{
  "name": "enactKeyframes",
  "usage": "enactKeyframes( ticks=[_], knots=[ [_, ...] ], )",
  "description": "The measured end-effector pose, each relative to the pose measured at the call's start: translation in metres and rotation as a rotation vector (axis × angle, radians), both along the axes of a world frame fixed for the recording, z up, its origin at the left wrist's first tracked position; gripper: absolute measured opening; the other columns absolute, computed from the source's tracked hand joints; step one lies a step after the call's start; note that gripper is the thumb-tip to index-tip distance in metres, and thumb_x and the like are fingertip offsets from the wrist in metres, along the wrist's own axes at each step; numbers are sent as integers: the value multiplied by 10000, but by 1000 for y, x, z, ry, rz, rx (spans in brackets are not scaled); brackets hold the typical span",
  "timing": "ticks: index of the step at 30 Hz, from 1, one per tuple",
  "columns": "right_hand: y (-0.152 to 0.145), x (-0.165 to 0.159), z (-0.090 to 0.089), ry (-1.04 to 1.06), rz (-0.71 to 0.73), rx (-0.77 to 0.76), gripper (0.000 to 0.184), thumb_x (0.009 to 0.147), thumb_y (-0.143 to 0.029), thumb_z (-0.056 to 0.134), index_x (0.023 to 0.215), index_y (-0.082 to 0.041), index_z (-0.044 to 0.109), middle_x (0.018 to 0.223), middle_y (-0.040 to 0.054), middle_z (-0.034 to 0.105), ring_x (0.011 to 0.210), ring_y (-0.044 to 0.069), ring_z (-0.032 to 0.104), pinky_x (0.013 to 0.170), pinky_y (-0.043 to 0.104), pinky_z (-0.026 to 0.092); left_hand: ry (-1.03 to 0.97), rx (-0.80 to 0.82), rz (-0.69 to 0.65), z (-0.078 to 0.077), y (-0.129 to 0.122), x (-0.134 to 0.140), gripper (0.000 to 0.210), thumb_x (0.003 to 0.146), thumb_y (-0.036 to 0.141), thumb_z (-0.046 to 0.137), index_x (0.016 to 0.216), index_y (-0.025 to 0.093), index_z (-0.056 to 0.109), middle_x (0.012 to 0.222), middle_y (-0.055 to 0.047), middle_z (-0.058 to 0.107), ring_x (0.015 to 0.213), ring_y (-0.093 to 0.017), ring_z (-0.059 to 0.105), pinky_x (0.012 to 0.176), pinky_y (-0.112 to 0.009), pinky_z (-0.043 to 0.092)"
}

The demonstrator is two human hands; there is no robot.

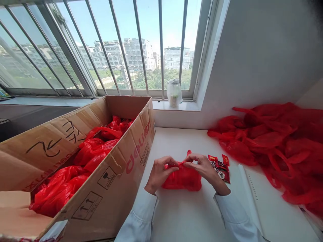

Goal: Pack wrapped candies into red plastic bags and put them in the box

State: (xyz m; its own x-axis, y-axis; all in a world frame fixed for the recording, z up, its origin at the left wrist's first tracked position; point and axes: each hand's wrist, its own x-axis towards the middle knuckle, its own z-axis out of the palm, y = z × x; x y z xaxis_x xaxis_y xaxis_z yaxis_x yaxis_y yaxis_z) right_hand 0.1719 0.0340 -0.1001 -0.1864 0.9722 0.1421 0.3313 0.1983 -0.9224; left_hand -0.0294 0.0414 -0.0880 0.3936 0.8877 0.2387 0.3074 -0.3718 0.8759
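Observation:
A small filled red plastic bag (182, 179) sits on the white table (186, 215) in front of me. My left hand (159, 173) and my right hand (203, 168) both pinch its handles at the top, fingertips close together above the bag. Beside my right hand lie a few red snack packets (220, 167) with black-and-white print, flat on the table.
A large open cardboard box (111, 181) at the left holds several tied red bags (91, 153). A heap of loose red plastic bags (280, 141) covers the right side. A white notebook (267, 208) lies near right. A wrapped jar (174, 92) stands on the windowsill.

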Motion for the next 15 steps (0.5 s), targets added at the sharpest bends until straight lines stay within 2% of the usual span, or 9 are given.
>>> enactKeyframes(
  ticks=[4, 7, 9, 11, 15],
  knots=[
    [1, -1, -23, 510, -142, -224, 328, 687, -482, 729, 741, -167, 653, 715, 5, 630, 669, 142, 539, 628, 254, 396, -41, -43, 65, -7, 4, -4, 55, 782, 237, 671, 780, 182, 671, 721, 5, 678, 714, -151, 610, 710, -252, 444],
    [-1, 2, -34, 619, -155, -270, 368, 655, -495, 756, 771, -174, 618, 741, -2, 625, 662, 131, 540, 627, 246, 410, -63, -73, 102, -16, 3, -6, 123, 802, 285, 643, 806, 163, 655, 688, -7, 657, 663, -152, 595, 633, -248, 444],
    [-3, 6, -32, 561, -86, -285, 373, 697, -518, 719, 819, -182, 613, 811, 17, 642, 714, 150, 567, 654, 260, 430, -61, -77, 112, -17, 0, -8, 139, 816, 297, 624, 823, 160, 650, 694, -8, 646, 660, -151, 589, 623, -247, 444],
    [-5, 12, -23, 406, -56, -244, 374, 750, -536, 667, 896, -195, 624, 933, 44, 656, 818, 180, 587, 715, 286, 447, -40, -68, 91, -12, -2, -10, 110, 813, 276, 625, 834, 172, 655, 739, -5, 655, 705, -150, 598, 673, -250, 450],
    [-10, 14, 7, -28, -121, 62, 326, 836, -463, 592, 1088, -263, 646, 1148, 47, 632, 1040, 221, 533, 905, 363, 403, 17, -39, -6, 5, -4, -6, 42, 772, 165, 633, 794, 197, 647, 808, 18, 660, 796, -143, 596, 769, -243, 433]
  ],
)
